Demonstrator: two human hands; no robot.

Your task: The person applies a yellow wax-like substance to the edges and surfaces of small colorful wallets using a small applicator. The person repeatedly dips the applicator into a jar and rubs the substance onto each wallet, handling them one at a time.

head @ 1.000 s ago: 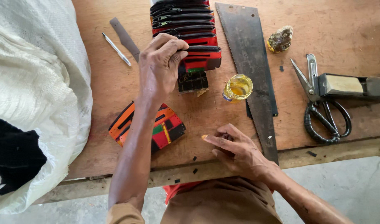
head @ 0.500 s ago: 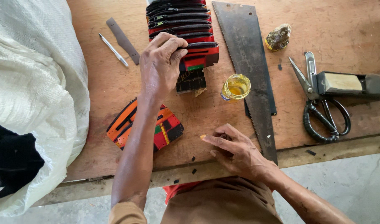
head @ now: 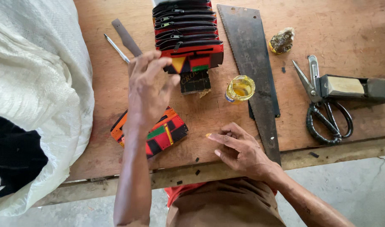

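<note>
Left hand (head: 148, 90), fingers loosely spread, hovers at seven o'clock of the overlapped row of red-and-black zip pouches (head: 186, 31); right hand (head: 238, 149), fingers spread, rests on the worn wooden table (head: 327, 25) near its front edge.

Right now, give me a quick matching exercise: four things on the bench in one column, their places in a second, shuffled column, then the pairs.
Things:
1. saw blade
2. scissors
3. glass jar
4. white sack

Places:
A. far left, hanging over the bench edge
B. touching the saw blade's left edge
C. right side, beside a wooden-handled tool
D. lengthwise between the pouch stack and the scissors

Pairs: 1-D, 2-C, 3-B, 4-A
</note>
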